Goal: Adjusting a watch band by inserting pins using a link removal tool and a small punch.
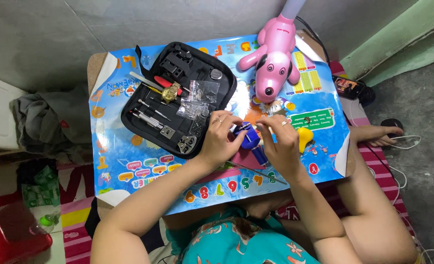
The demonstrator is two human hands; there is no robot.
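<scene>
Both hands meet over the middle of the desk (129, 168), which is covered in a blue printed sheet. Left hand (220, 138) has fingers curled and pinched on the top of a small blue tool (249, 139). Right hand (281, 142) is curled too, fingertips pinching at the same tool from the other side; whether it also grips a tiny part there, can't tell. Blue tool sits between the two hands, partly hidden by fingers, over a pink patch on the sheet.

Just left of the left hand: open black zip case (178, 98) with small screwdrivers, metal tools, clear plastic bags and a gold watch (170, 92) inside. Beyond the right hand: pink dog-shaped lamp (273, 63), head pointing toward the hands. Just right of the right hand: small yellow piece (305, 137). A thin metal rod (258, 171) lies on the desk under the right wrist. Phone (348, 87) sits at the far right desk edge, well apart from the hands.
</scene>
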